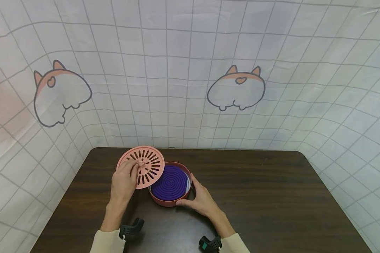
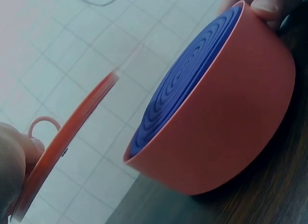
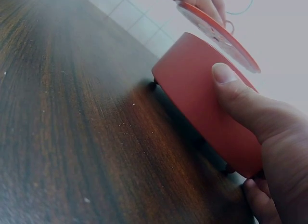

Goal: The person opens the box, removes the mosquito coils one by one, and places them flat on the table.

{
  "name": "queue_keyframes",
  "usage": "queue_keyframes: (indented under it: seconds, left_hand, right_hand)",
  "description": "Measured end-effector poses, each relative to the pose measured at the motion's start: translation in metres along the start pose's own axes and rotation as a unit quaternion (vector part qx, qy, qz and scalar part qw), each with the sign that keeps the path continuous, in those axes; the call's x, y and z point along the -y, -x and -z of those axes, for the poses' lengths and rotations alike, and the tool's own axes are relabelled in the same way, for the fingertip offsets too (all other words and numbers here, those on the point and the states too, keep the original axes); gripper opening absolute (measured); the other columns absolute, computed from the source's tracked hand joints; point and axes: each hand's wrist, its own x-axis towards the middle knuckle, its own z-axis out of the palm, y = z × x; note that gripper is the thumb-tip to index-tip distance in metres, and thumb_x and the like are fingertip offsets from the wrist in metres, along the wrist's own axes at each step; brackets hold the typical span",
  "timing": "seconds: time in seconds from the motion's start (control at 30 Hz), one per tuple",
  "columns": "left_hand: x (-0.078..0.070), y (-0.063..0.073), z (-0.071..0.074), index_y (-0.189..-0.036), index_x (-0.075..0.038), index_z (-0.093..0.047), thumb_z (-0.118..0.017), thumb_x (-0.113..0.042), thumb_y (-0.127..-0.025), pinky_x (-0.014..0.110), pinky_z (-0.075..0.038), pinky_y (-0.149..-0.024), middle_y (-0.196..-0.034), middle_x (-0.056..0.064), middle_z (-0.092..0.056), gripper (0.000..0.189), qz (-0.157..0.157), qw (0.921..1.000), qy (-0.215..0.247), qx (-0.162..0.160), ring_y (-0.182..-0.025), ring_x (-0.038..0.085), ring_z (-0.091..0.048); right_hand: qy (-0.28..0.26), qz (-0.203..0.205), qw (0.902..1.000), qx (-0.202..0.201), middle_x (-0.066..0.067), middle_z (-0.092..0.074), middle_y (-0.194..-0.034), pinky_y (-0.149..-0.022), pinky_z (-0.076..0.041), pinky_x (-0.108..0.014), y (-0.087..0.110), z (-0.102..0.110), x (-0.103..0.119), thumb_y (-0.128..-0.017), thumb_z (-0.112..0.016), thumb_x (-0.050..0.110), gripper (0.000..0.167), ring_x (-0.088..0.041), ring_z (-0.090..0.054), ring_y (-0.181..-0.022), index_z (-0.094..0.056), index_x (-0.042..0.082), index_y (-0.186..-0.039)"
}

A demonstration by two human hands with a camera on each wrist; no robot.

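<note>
A purple mosquito coil (image 1: 170,183) fills the top of a round, reddish-pink mosquito coil box (image 1: 166,203) on the table. My left hand (image 1: 123,182) pinches the small ring handle of the box's slotted pink lid (image 1: 156,164). The lid hangs tilted at the upper left of the box; the left wrist view shows a gap between lid (image 2: 79,123) and rim. My right hand (image 1: 203,199) grips the box's right side, thumb on the near wall, other fingers around the far side. Small dark feet (image 3: 153,84) show under the box in the right wrist view.
The dark wooden table (image 1: 256,189) extends to the right of the box. Behind it and at both sides hangs a white grid-patterned curtain (image 1: 177,105) with cartoon animal prints. Black camera mounts (image 1: 131,227) sit on both wrists beside cream sleeves.
</note>
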Motion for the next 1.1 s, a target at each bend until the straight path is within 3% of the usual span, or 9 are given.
queue_keyframes:
  seconds: [0.37,0.8,1.1]
  left_hand:
    - [0.017,0.001,0.009,-0.100,0.007,-0.073,-0.070,-0.001,-0.090,0.055,-0.057,-0.076,-0.091,0.022,-0.071,0.013,0.017,0.9998,-0.010,-0.007,-0.086,0.038,-0.069]
    - [0.042,0.006,0.022,-0.106,0.007,-0.073,-0.067,-0.003,-0.094,0.059,-0.055,-0.082,-0.097,0.024,-0.071,0.017,0.088,0.9949,-0.036,0.032,-0.092,0.043,-0.069]
    - [0.060,0.011,0.022,-0.107,0.009,-0.071,-0.065,-0.005,-0.096,0.059,-0.053,-0.088,-0.102,0.027,-0.071,0.019,0.122,0.9901,-0.051,0.049,-0.097,0.045,-0.068]
  right_hand:
    - [-0.012,0.014,0.9998,-0.001,-0.008,-0.032,-0.164,-0.118,-0.037,-0.049,0.001,0.002,0.002,-0.070,-0.086,0.056,0.121,-0.025,-0.036,-0.149,-0.020,0.010,-0.161]
    - [-0.007,0.007,1.0000,-0.003,-0.009,-0.032,-0.164,-0.119,-0.035,-0.049,0.000,0.002,0.003,-0.069,-0.086,0.057,0.123,-0.025,-0.035,-0.150,-0.020,0.009,-0.161]
    - [-0.002,0.003,1.0000,0.000,-0.011,-0.031,-0.164,-0.118,-0.036,-0.049,0.001,0.001,0.002,-0.070,-0.086,0.056,0.123,-0.025,-0.036,-0.149,-0.019,0.007,-0.161]
